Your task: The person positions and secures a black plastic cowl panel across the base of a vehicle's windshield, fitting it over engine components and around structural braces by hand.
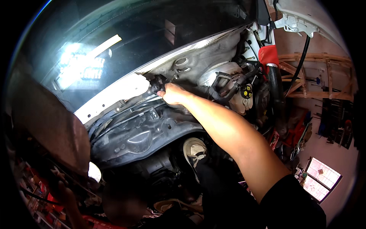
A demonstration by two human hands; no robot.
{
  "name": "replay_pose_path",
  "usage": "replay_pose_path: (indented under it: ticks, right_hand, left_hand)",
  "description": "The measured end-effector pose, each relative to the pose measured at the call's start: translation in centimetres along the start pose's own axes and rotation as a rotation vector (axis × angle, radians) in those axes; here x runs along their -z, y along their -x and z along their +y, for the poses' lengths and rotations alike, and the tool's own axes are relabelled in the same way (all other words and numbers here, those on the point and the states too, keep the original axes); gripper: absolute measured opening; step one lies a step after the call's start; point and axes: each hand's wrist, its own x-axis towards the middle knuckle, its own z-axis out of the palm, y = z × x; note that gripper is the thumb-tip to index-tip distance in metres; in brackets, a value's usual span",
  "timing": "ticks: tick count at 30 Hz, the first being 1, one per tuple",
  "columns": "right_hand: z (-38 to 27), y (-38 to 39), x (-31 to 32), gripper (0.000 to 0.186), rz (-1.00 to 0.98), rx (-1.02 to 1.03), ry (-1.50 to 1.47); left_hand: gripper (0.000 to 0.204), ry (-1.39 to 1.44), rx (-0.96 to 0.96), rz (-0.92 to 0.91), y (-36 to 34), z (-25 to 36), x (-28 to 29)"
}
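Observation:
My right arm reaches across the engine bay from the lower right. My right hand (173,94) is closed at the base of the windshield, thumb pointing left. Its fingers are curled against a dark rounded part (156,84), and what they grip is hidden. That part sits at the end of a white metal panel (122,91) below the glass. Just under the hand runs a dark plastic cowl panel (139,141) with a small connector (154,113) on it. I cannot make out my left hand anywhere.
The windshield (141,30) spans the upper left. Right of my hand are a yellow-marked reservoir cap (247,91), hoses and a thick black tube (276,91) with a red cloth (268,56). My shoe (195,149) rests in the bay. A large brown blurred shape (53,126) fills the left.

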Motion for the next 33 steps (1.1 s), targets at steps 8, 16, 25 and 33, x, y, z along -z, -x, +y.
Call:
replay_pose_path:
  ticks: [8, 16, 25, 33]
  right_hand:
    - [-1.5, -1.2, 2.4, 0.032, 0.002, -0.111, -0.079]
    - [-0.7, -0.4, 2.3, 0.036, 0.135, -0.040, -0.082]
    - [-0.1, 0.0, 2.6, 0.055, -0.250, -0.038, 0.279]
    - [-0.2, -1.8, 0.6, 0.057, -0.317, 0.131, 0.277]
  left_hand:
    - [0.034, 0.087, 0.038, 0.041, -1.0, -0.1, -1.5]
    - [0.041, -0.219, -0.070, 0.034, -1.4, 0.4, -2.4]
    - [0.059, -0.598, -0.159, 0.034, -3.4, 1.2, -3.2]
    - [0.056, -0.615, -0.174, 0.101, -5.8, -0.5, -3.2]
